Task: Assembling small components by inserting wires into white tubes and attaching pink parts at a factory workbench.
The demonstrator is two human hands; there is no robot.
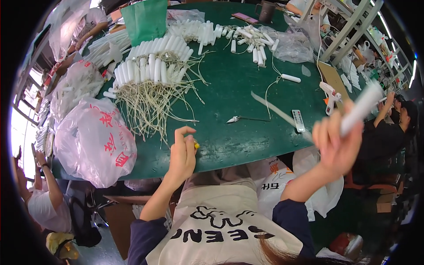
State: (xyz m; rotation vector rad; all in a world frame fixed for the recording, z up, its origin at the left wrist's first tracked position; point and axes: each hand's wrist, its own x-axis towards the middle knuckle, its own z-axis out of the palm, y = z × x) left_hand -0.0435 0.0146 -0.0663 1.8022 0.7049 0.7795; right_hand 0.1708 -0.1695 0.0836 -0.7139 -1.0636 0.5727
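The right hand has its fingers closed round a blurred white tube, its long axis slanting up and rightward from them. The left hand, well apart from it, curls its fingers by a yellow piece; whether they grip it cannot be told.

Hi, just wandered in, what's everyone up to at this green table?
The person wearing the camera holds a white tube, blurred, up in the right hand. The left hand is above the near side of the green table, a small yellow piece at its fingers. Farther off on the left lie piled white tubes with thin pale strands.
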